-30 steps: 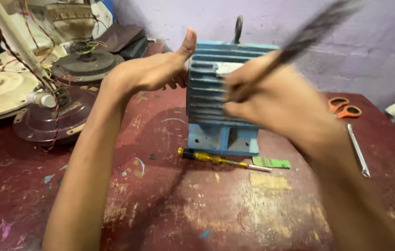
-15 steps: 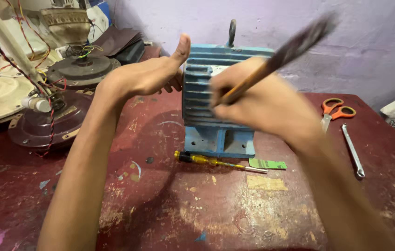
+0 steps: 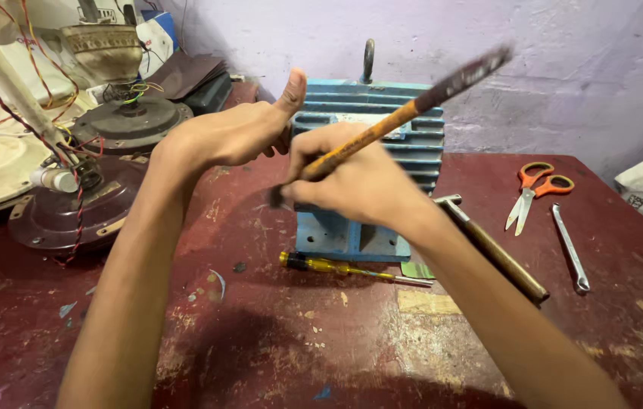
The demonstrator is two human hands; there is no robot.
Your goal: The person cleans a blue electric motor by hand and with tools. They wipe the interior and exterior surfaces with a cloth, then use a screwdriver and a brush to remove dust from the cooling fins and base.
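Bare tabletop [image 3: 261, 341] up front; motor [image 3: 412, 136], screwdriver [image 3: 351, 269], hammer [image 3: 499, 254] crowding the middle.

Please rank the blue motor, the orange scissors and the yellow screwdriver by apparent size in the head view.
1. Blue motor, by far the largest.
2. Yellow screwdriver, longer and nearer the camera.
3. Orange scissors, shorter but farther away, so the last two are unsure.

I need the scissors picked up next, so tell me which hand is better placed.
Probably the left hand: it only rests on the blue motor. The right hand is nearer the scissors but grips a brush.
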